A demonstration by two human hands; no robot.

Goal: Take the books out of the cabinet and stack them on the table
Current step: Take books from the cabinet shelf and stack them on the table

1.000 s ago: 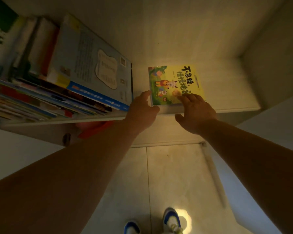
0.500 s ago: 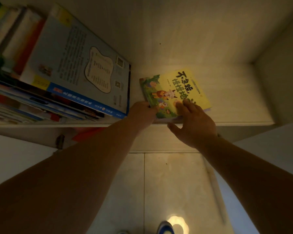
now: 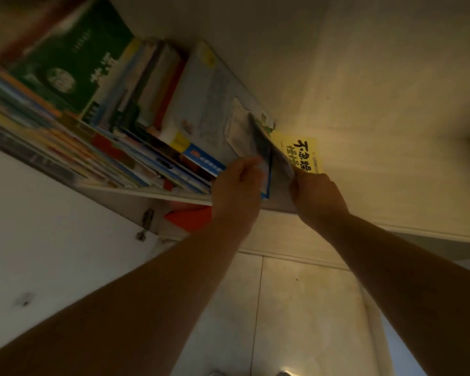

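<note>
There were two hands, and one yellow book. The leaning books were too many and blurred to count.

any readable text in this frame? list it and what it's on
"不急躁": black title, first line, on the yellow book that the right hand grips.
Title's second line: partly hidden, unreadable.
Green book: pale cover characters, too blurred.
Light blue book: back-cover print and blue strip, too small and blurred.

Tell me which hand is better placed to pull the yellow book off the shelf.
The right hand: it already grips the yellow book at its near edge. The left hand holds the neighbouring pale blue book.
</note>
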